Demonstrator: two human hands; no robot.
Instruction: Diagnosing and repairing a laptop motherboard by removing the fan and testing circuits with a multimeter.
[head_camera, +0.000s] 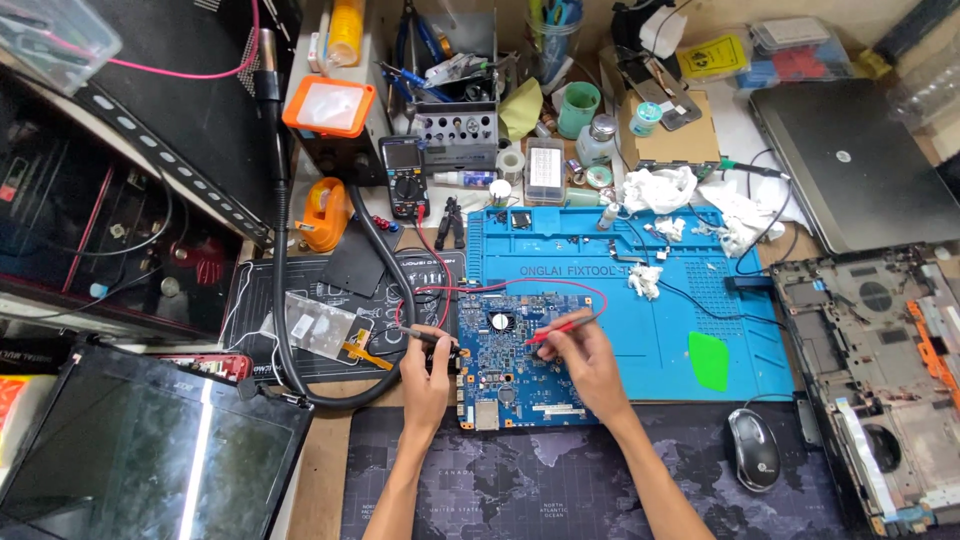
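Motherboard (510, 365), blue, lies bare at frame centre on the blue mat (700, 300). Left hand (428, 375) pinches black probe (432, 338); right hand (588, 355) grips red probe (560, 328), tips on board. Probing underway; laptop shell (880, 370) at right still open.

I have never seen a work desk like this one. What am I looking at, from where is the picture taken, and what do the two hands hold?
There is one picture, taken by a camera worn on the person's head, looking down at a crowded repair desk. No machine is at work here, only a person's two bare hands.

The left hand holds a black probe. The right hand holds a red probe with its tip on a blue circuit board. Red and black wires run from the probes up toward a handheld meter.

The board lies partly on a blue work mat. Nearby are a computer mouse, an opened laptop shell at the right, and a loose screen panel at the lower left.
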